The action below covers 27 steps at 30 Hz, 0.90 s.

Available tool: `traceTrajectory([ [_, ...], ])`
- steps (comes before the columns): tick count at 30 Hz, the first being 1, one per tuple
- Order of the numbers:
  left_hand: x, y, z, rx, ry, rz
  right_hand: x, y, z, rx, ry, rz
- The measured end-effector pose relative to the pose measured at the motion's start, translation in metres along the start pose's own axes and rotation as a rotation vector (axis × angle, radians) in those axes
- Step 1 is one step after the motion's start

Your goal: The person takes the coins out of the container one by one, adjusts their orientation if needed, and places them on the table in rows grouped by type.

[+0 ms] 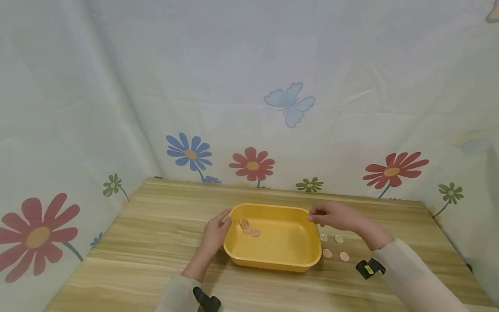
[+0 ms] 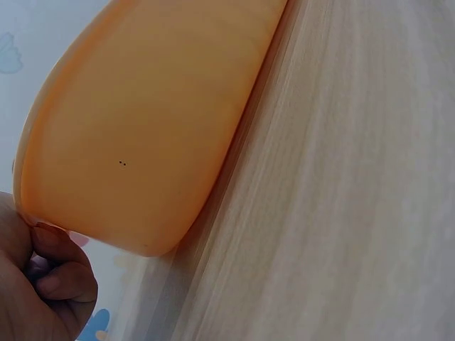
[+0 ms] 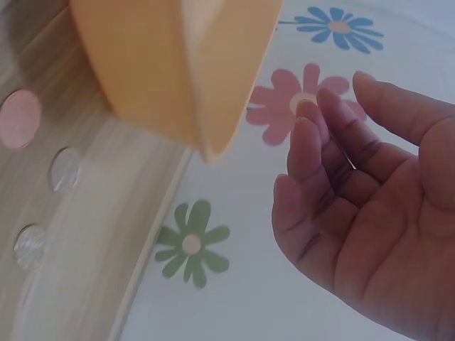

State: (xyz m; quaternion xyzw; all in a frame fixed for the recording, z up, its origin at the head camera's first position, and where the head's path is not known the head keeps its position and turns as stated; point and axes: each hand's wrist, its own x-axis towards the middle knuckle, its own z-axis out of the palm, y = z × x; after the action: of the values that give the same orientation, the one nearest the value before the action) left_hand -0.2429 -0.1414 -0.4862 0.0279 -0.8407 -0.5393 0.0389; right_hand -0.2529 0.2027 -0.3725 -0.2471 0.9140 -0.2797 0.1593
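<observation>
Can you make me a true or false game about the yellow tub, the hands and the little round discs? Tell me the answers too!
1. The left hand holds the rim of the yellow tub. True.
2. In the head view, the right hand is at the tub's left end. False: the right hand is at its right end.
3. Two copper-coloured discs lie on the table beside the tub. True.
4. No discs are in the tub. False: it has copper-coloured and clear discs inside.
5. A pale blue butterfly shows beyond the table. True.
</observation>
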Motion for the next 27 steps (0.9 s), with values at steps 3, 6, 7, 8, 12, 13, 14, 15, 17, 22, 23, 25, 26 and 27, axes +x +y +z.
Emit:
traceTrajectory([
  [3, 0.000, 0.000, 0.000, -0.001, 0.000, -0.004, 0.008, -0.007, -0.001, -0.008, -0.021, -0.021],
  [6, 0.000, -0.001, 0.000, 0.000, 0.002, -0.013, 0.017, -0.011, -0.001, -0.004, -0.048, -0.034],
  [7, 0.000, -0.001, 0.000, 0.001, 0.001, -0.015, 0.020, -0.013, -0.001, 0.001, -0.060, -0.039],
  [8, 0.000, -0.001, 0.000, 0.003, 0.001, -0.015, 0.023, -0.014, -0.001, 0.007, -0.070, -0.040],
  [12, 0.000, 0.000, 0.000, -0.003, -0.001, -0.018, 0.036, -0.021, 0.000, 0.019, -0.106, -0.032],
  [13, 0.000, 0.000, 0.000, -0.002, -0.001, -0.016, 0.039, -0.022, 0.000, 0.016, -0.115, -0.031],
  [14, 0.000, 0.000, 0.000, -0.003, 0.000, -0.016, 0.043, -0.024, 0.001, 0.013, -0.123, -0.024],
  [15, 0.000, 0.000, 0.000, -0.002, 0.000, -0.016, 0.046, -0.026, 0.002, 0.014, -0.133, -0.016],
  [17, -0.001, -0.001, -0.001, 0.002, 0.003, -0.015, 0.052, -0.030, 0.004, 0.013, -0.150, -0.004],
  [22, -0.001, -0.001, 0.000, 0.004, 0.003, -0.011, 0.067, -0.036, 0.011, 0.000, -0.178, 0.012],
  [23, -0.001, -0.001, 0.000, 0.002, 0.002, -0.011, 0.069, -0.037, 0.012, -0.008, -0.181, 0.012],
  [25, -0.001, -0.001, 0.000, -0.005, -0.003, -0.018, 0.075, -0.038, 0.015, -0.028, -0.182, 0.011],
  [26, -0.001, 0.000, 0.000, -0.009, -0.005, -0.021, 0.078, -0.038, 0.016, -0.036, -0.181, 0.016],
  [27, 0.000, 0.000, 0.000, -0.010, -0.006, -0.021, 0.082, -0.038, 0.018, -0.049, -0.181, 0.015],
])
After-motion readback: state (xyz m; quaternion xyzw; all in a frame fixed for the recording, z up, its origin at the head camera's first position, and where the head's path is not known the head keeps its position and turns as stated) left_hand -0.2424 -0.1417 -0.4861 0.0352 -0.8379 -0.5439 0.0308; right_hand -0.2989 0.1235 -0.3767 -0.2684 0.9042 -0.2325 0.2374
